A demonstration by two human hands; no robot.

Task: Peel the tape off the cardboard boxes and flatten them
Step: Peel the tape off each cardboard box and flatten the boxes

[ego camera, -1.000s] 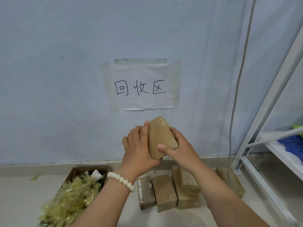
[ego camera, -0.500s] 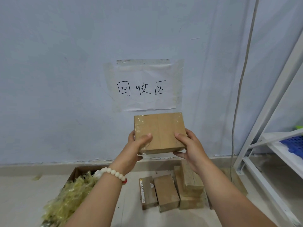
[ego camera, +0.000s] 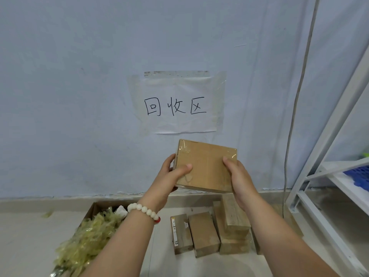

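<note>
I hold a small brown cardboard box (ego camera: 206,164) wrapped in clear tape up in front of the wall, its broad face toward me and tilted down to the right. My left hand (ego camera: 169,180) grips its left edge, thumb pressed on the front face. My right hand (ego camera: 240,181) holds the right edge, thumb on the upper right corner. On the floor below lie several more taped boxes (ego camera: 203,233), some stacked.
An open carton (ego camera: 90,211) at the lower left is heaped with yellowish peeled tape (ego camera: 87,238). A white metal shelf frame (ego camera: 327,136) stands at the right with a blue crate (ego camera: 359,176) on it. A cable (ego camera: 295,108) hangs down the wall. A paper sign (ego camera: 177,104) is taped above.
The box was turned from edge-on to broad face toward me, and both hands shifted to its side edges. It now tilts slightly down to the right.
</note>
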